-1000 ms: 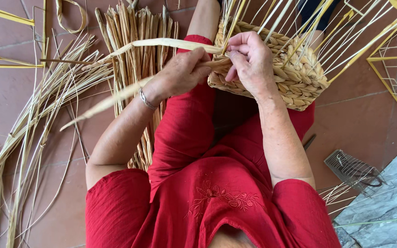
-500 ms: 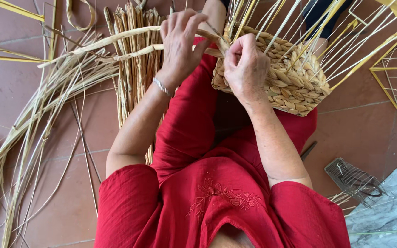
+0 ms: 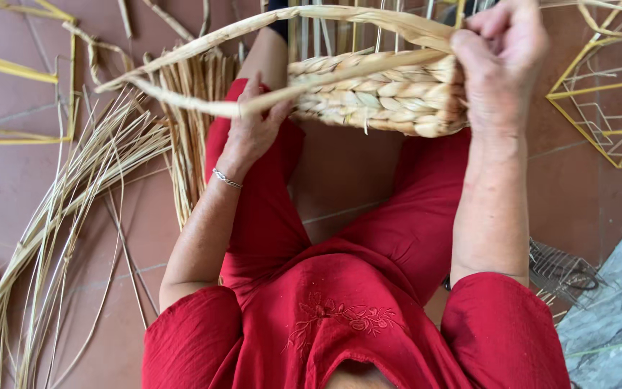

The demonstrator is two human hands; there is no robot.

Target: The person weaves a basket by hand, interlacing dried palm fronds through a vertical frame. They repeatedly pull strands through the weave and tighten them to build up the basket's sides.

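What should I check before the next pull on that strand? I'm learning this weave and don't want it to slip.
1. Left hand grips a flat strand: ok, fingers closed round it.
2. Right hand steadies the woven basket: ok, it clasps the basket's right end.
3. Strand free along its length: ok, it runs clear from hand to basket.
4. Woven rows tight: cannot tell, only one side shows.
5. Basket supported: ok, held above the lap in red trousers.
6. Spare reeds within reach: ok, fanned on the floor at the left.
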